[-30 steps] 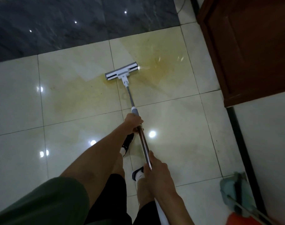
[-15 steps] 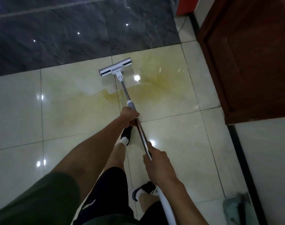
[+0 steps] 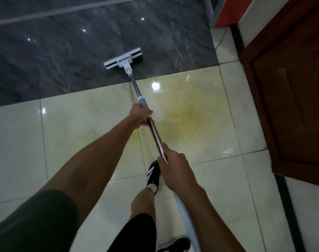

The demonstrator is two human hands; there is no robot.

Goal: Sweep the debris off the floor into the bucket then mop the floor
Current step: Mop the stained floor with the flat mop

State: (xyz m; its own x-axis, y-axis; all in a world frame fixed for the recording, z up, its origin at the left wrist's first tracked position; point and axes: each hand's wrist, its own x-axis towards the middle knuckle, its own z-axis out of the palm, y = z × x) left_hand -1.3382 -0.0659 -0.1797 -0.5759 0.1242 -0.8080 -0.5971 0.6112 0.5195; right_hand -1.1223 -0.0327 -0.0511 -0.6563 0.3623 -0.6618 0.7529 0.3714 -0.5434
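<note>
The pale tile floor [image 3: 82, 135] carries a yellowish wet stain, and the mop [image 3: 136, 88] reaches beyond it, its head flat on the dark tiles. The left hand [image 3: 139, 116] grasps the pole low for pushing, while the right hand [image 3: 173, 166] clenches it higher for steering.

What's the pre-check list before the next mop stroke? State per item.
1. Left hand grips the mop handle: ok.
2. Right hand grips the handle lower down: ok.
3. Mop head flat on the dark tile: ok.
4. Yellow stain on the light tile cleared: not ok, it shows beside the handle.
5. Shoe clear of the pull-back path: cannot tell, it sits close under the handle.
6. Bucket within reach: cannot tell, not in view.
</note>
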